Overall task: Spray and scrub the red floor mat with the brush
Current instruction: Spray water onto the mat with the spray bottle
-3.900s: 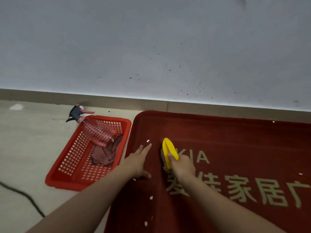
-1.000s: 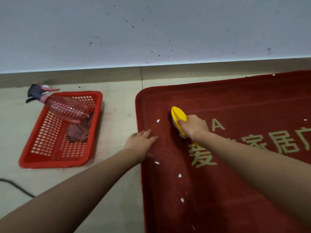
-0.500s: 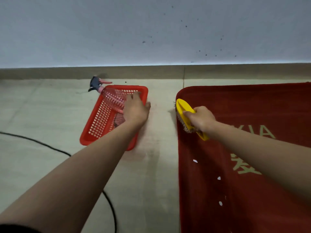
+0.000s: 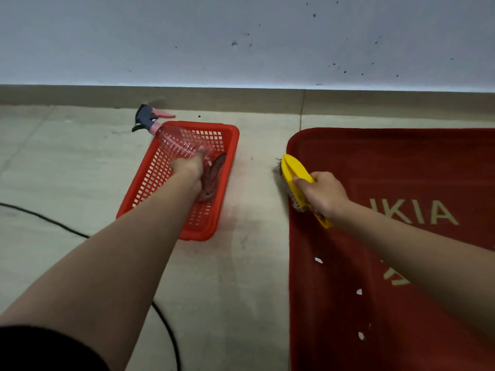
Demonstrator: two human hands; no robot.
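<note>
Fetching the spray: left hand (image 4: 187, 167) touches the bottle (image 4: 176, 143) in the basket (image 4: 199, 235), though I cannot tell whether it grips. Right hand (image 4: 321, 194) holds the brush (image 4: 293, 170) at the edge of the mat (image 4: 401, 162). Next: lift the bottle and aim.

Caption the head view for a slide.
Left hand touches the pink spray bottle in the red basket while the right hand holds the yellow brush at the edge of the red mat.

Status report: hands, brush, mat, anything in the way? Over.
Left hand on spray bottle in red basket, grip unclear. Right hand grips yellow brush at left edge of red mat. White flecks on mat; nothing blocking.
</note>
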